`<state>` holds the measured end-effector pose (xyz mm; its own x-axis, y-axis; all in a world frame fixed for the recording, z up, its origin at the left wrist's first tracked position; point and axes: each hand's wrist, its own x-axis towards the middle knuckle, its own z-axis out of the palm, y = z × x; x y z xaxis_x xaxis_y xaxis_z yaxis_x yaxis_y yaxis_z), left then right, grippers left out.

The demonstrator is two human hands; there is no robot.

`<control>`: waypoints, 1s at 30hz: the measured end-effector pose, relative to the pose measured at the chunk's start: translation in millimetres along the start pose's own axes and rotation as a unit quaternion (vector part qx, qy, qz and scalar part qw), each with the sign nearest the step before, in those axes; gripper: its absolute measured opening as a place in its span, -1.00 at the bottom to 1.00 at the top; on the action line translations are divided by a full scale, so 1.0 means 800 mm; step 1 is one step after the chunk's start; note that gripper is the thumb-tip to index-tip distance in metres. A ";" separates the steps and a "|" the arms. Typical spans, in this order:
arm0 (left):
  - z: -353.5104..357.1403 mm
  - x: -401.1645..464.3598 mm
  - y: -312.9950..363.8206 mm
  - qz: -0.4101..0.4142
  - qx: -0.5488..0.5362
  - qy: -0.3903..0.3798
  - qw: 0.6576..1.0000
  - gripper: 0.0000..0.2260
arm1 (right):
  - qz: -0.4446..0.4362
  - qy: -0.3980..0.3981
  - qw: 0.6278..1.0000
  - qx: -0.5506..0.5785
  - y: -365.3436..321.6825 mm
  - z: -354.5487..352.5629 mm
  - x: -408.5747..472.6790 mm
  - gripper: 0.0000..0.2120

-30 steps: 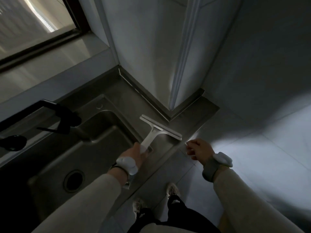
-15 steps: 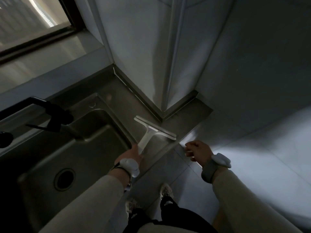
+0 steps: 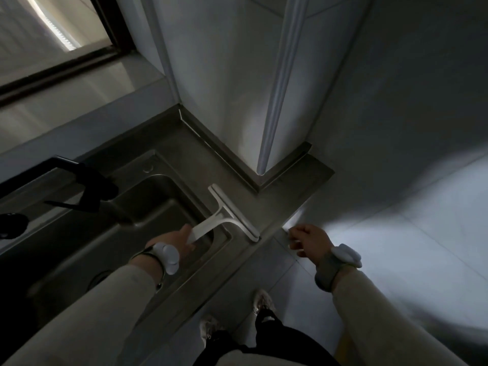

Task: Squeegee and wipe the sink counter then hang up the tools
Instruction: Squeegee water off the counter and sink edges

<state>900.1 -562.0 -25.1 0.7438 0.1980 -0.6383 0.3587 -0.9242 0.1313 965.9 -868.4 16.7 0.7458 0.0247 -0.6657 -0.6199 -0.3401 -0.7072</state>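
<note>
1. Beside the sink point(image 3: 148, 207), on the steel counter point(image 3: 287, 196), the white squeegee point(image 3: 232, 215) is laid with its blade down.
2. Its handle is clamped by the left hand point(image 3: 174, 241); the right hand point(image 3: 309, 240) is curled at the counter edge, holding nothing that can be seen.
3. It is judged light and stiff, with a soft blade edge; the handle is the best place to be held.

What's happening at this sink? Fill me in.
A person is squeegeeing the steel counter beside the sink. The left hand grips the white squeegee by its handle, with the blade on the counter strip right of the basin. The right hand rests at the counter's front edge, apparently holding nothing. No cloth is in view.
</note>
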 end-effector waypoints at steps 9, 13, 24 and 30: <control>-0.004 0.000 -0.048 0.036 0.032 -0.016 0.999 -0.59 | 0.013 0.022 0.999 0.036 0.014 0.052 -0.029 -0.89; -0.002 -0.007 -0.063 0.035 0.040 -0.017 0.998 -0.56 | 0.005 0.015 0.999 0.033 0.021 0.071 -0.036 -0.92; -0.010 -0.030 -0.089 0.044 0.082 -0.021 0.995 -0.59 | -0.002 0.018 1.000 0.001 0.025 0.122 -0.047 -0.81; -0.024 -0.048 -0.103 0.050 0.117 -0.018 0.992 -0.62 | -0.008 0.002 1.000 -0.019 0.024 0.133 -0.052 -0.89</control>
<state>853.1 -486.6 3.1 0.7472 0.0946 -0.6578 0.1408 -0.9899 0.0175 897.1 -775.8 5.5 0.7564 0.0255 -0.6536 -0.5990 -0.3745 -0.7078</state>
